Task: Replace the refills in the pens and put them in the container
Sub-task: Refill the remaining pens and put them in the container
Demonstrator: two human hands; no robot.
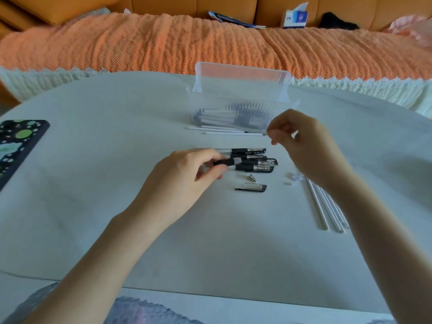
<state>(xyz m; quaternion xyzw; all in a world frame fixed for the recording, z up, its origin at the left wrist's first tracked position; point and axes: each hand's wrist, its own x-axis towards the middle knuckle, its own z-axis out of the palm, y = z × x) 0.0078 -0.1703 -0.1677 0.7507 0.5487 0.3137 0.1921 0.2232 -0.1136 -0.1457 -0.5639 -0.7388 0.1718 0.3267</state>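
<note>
Several pens (257,168) lie mid-frame, the left hand (187,176) pinching one. Right hand (306,143), fingers curled, partly blocks the clear container (233,94) above; its hold is unclear. Cap (253,187), metal tip (252,177), refills (325,206) lie lower right.

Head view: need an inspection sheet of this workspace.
Surface: pale table, in use.
Job's things: clear container with pens inside, lid up; white refills lying before it; pen pile mid-table; loose cap and metal tip near it; spare refills at right.
Clutter: dark patterned pad at left edge; small white bits.
Hands: left hand grips a black pen at the pile; right hand raised, fingers curled, contents unclear.
Cables: nothing seen.
Surroundings: orange sofa cover, tissue box.
</note>
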